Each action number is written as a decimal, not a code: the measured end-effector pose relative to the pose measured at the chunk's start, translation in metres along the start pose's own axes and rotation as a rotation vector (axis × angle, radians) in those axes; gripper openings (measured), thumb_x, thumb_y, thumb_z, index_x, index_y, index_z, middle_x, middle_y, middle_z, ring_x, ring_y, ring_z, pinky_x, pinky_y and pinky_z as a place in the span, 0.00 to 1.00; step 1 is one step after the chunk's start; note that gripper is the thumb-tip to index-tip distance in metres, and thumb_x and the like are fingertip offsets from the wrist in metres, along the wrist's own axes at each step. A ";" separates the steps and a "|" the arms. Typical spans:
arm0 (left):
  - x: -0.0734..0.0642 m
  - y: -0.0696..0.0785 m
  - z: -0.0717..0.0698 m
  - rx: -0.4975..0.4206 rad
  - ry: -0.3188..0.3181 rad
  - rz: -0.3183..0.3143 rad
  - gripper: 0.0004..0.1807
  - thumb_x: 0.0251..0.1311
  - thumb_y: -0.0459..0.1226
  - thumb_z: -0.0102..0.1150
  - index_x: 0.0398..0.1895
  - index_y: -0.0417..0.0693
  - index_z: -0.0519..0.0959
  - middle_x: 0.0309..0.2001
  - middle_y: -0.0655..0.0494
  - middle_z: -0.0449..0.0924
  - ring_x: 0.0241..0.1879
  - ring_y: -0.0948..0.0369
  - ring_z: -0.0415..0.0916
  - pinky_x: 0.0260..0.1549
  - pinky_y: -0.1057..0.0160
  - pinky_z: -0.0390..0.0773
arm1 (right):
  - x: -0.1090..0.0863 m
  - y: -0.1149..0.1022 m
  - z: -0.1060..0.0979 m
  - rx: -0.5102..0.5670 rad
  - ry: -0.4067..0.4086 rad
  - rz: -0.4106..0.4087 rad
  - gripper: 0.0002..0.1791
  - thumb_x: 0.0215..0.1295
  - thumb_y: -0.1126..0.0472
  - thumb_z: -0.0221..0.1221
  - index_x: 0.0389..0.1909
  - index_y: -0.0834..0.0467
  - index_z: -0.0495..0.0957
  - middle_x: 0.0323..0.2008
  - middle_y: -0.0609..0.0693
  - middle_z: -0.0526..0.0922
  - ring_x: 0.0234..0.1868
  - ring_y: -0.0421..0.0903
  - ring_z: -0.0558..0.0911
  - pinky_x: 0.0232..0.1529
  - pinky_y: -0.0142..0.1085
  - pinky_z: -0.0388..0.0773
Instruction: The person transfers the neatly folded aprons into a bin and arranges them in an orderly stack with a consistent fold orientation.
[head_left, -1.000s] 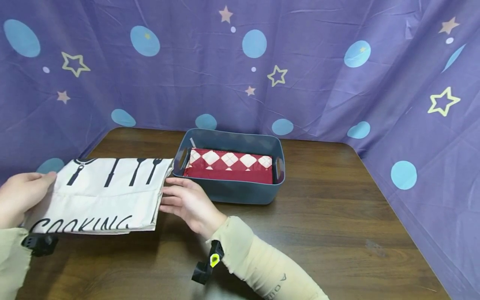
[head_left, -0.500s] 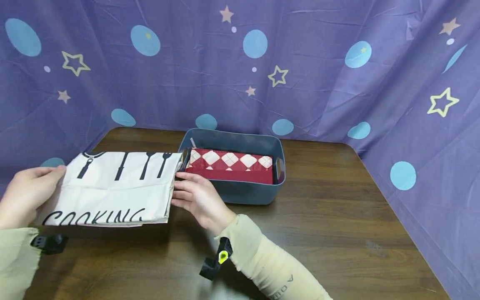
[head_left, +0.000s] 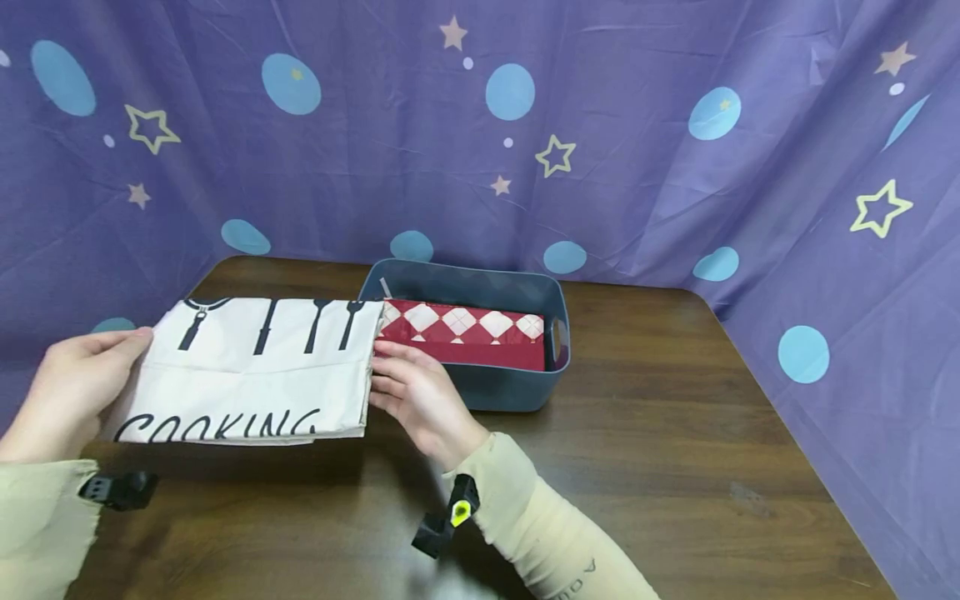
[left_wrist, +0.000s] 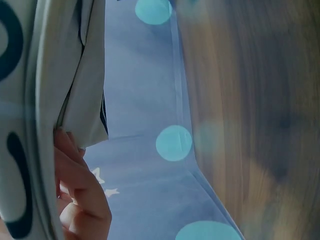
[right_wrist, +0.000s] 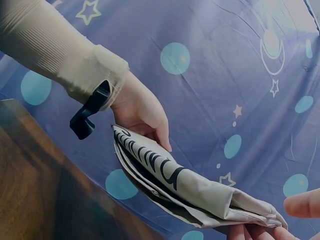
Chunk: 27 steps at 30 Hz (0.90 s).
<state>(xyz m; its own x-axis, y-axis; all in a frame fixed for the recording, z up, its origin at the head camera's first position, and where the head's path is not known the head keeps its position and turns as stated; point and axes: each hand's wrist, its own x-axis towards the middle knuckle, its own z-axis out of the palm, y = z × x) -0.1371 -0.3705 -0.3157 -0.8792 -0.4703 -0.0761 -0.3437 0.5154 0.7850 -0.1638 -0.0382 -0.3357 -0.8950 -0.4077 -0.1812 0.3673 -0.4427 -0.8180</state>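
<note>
A folded white cloth [head_left: 247, 371], printed with dark kitchen utensils and the word "COOKING", is held up above the table. At its left edge my left hand [head_left: 86, 379] pinches it, thumb over the top and curled fingers [left_wrist: 82, 190] beneath. My right hand [head_left: 423, 400] touches the right edge. In the right wrist view its fingertips [right_wrist: 255, 232] support the cloth from below, with the thumb [right_wrist: 304, 203] apart from it. Layered folds of the cloth [right_wrist: 185, 190] show there too. Its upper right corner overlaps the blue-grey tub [head_left: 491, 390] in the head view.
In the tub lies a folded red cloth [head_left: 480, 354] with white diamonds. The tub stands toward the back of the brown wooden table [head_left: 675, 450]. A purple curtain [head_left: 615, 167] with stars and blue dots hangs behind and along both sides.
Both hands have carried the folded white cloth rightward and slightly away, so its corner now covers the tub's left end in the head view. The tub and red cloth stayed put.
</note>
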 end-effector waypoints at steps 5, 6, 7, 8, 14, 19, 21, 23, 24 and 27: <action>-0.003 0.005 0.007 -0.018 -0.026 0.005 0.37 0.75 0.53 0.36 0.72 0.29 0.58 0.26 0.84 0.66 0.23 0.77 0.72 0.21 0.68 0.78 | 0.001 -0.003 -0.006 0.017 0.005 -0.013 0.20 0.68 0.66 0.55 0.60 0.63 0.73 0.48 0.52 0.83 0.37 0.42 0.83 0.44 0.33 0.81; -0.004 0.006 0.008 -0.026 -0.028 0.003 0.37 0.75 0.53 0.36 0.72 0.30 0.58 0.27 0.81 0.68 0.23 0.77 0.72 0.21 0.68 0.79 | 0.001 -0.004 -0.007 0.015 0.005 -0.018 0.20 0.69 0.66 0.55 0.61 0.64 0.72 0.48 0.52 0.82 0.37 0.42 0.83 0.44 0.33 0.81; -0.005 0.007 0.010 -0.023 -0.028 0.005 0.37 0.75 0.53 0.36 0.73 0.31 0.59 0.30 0.75 0.72 0.23 0.77 0.72 0.21 0.67 0.79 | 0.001 -0.004 -0.008 0.015 0.006 -0.021 0.21 0.69 0.66 0.55 0.61 0.64 0.72 0.49 0.52 0.82 0.37 0.42 0.83 0.44 0.33 0.81; -0.006 0.008 0.012 -0.023 -0.031 0.011 0.37 0.75 0.53 0.35 0.73 0.31 0.59 0.34 0.67 0.76 0.24 0.78 0.72 0.22 0.67 0.79 | 0.001 -0.005 -0.010 0.016 0.007 -0.024 0.21 0.69 0.66 0.55 0.62 0.64 0.72 0.49 0.51 0.82 0.37 0.42 0.82 0.44 0.33 0.81; -0.009 0.013 0.018 -0.082 -0.084 0.043 0.37 0.75 0.53 0.37 0.74 0.33 0.57 0.50 0.52 0.75 0.27 0.80 0.72 0.25 0.68 0.80 | 0.001 -0.011 -0.016 0.020 0.031 -0.045 0.22 0.69 0.65 0.55 0.63 0.64 0.71 0.49 0.51 0.82 0.38 0.42 0.82 0.44 0.32 0.80; -0.009 0.017 0.019 -0.165 -0.121 0.039 0.39 0.74 0.54 0.41 0.74 0.32 0.55 0.32 0.87 0.68 0.28 0.78 0.74 0.26 0.67 0.80 | 0.000 -0.014 -0.021 0.029 0.032 -0.055 0.23 0.70 0.65 0.54 0.64 0.63 0.70 0.49 0.50 0.81 0.39 0.42 0.82 0.44 0.32 0.79; -0.010 0.019 0.021 -0.188 -0.126 0.037 0.38 0.74 0.53 0.41 0.74 0.31 0.55 0.30 0.89 0.69 0.28 0.78 0.75 0.25 0.67 0.80 | 0.000 -0.016 -0.022 0.030 0.031 -0.059 0.23 0.70 0.65 0.54 0.65 0.63 0.70 0.50 0.50 0.81 0.39 0.42 0.82 0.44 0.32 0.79; -0.011 0.020 0.022 -0.247 -0.137 0.035 0.33 0.74 0.51 0.43 0.73 0.39 0.63 0.29 0.87 0.72 0.27 0.76 0.76 0.25 0.67 0.80 | -0.001 -0.017 -0.023 0.024 0.032 -0.064 0.23 0.71 0.65 0.53 0.65 0.63 0.69 0.50 0.51 0.80 0.39 0.42 0.82 0.45 0.32 0.79; -0.011 0.021 0.023 -0.291 -0.145 0.035 0.27 0.74 0.50 0.45 0.68 0.46 0.70 0.28 0.86 0.74 0.26 0.75 0.76 0.24 0.67 0.80 | -0.001 -0.018 -0.024 0.027 0.035 -0.062 0.23 0.71 0.65 0.53 0.66 0.63 0.69 0.51 0.51 0.80 0.40 0.43 0.82 0.45 0.32 0.79; -0.013 0.023 0.024 -0.455 -0.176 0.032 0.10 0.72 0.48 0.51 0.45 0.63 0.82 0.26 0.78 0.79 0.25 0.71 0.78 0.21 0.67 0.80 | -0.002 -0.021 -0.026 0.033 0.047 -0.060 0.23 0.71 0.65 0.53 0.66 0.62 0.69 0.51 0.51 0.79 0.40 0.43 0.81 0.46 0.33 0.79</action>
<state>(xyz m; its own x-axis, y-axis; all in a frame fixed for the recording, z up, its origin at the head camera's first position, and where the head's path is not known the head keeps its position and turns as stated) -0.1413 -0.3352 -0.3121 -0.9429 -0.3109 -0.1191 -0.1707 0.1444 0.9747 -0.1762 -0.0076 -0.3324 -0.9263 -0.3420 -0.1582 0.3199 -0.4916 -0.8099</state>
